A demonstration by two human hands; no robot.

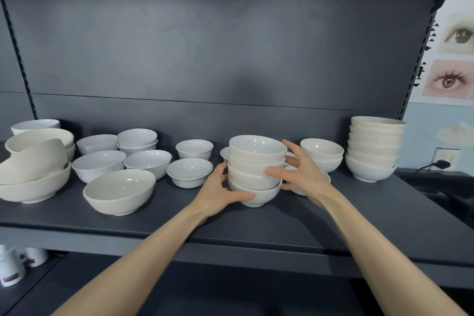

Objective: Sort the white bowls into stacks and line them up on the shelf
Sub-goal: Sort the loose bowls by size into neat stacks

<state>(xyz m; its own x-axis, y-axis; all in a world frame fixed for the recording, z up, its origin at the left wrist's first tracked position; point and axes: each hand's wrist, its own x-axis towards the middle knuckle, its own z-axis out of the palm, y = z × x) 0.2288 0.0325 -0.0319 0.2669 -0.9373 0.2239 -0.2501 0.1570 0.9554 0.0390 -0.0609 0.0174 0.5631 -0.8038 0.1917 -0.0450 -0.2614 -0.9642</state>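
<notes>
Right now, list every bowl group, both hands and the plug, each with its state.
Four-bowl stack: nested upright, gripped on both sides.
Left hand: closed on the stack's bottom bowl.
Right hand: pressed against the stack's right side.
Tall stack: nested upright, far right, untouched.
Gold-rimmed bowl: single, upright, empty.
Large bowl: single, tilted, empty.
Left pile: bowls askew.
Plug: in socket.

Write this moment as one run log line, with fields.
step: stacking | left hand: holds stack base | right hand: steadies side | object: stack of four white ceramic bowls | place: dark grey shelf
</notes>
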